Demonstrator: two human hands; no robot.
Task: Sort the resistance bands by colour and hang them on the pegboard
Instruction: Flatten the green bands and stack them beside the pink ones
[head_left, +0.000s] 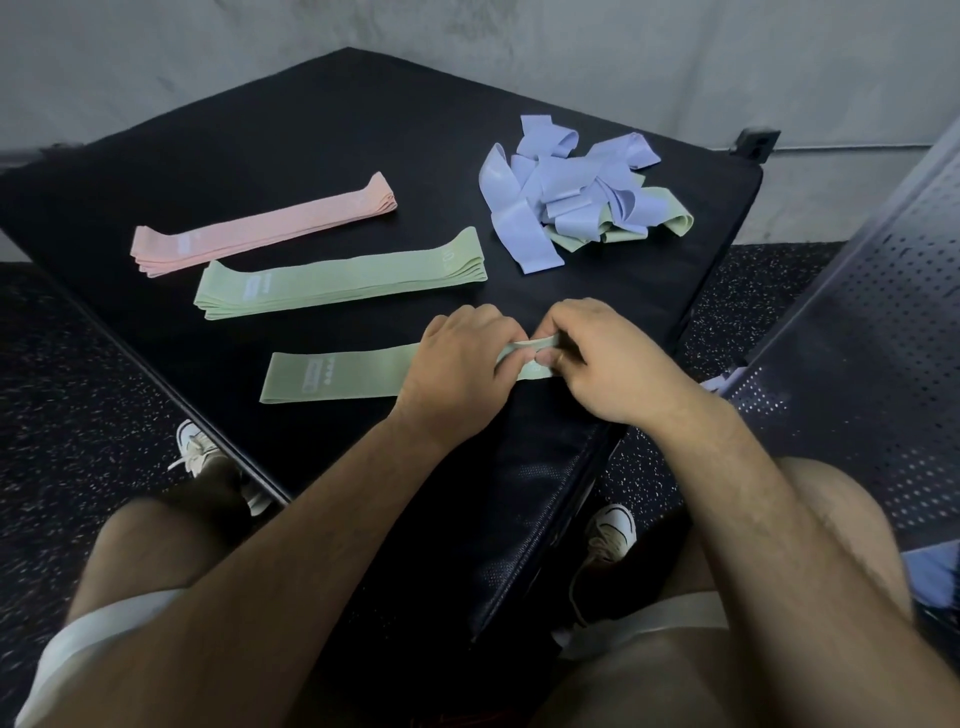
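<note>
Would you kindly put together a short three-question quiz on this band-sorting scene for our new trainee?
1. True or false: the pink stack lies between the green stack and the single band.
2. Which colour makes up most of the unsorted pile? A) pink B) lilac C) black
3. What colour is the single band that the left hand and the right hand both pinch at one end?

Key: 1 false, because the green stack is the middle one; 2 B; 3 green.
</note>
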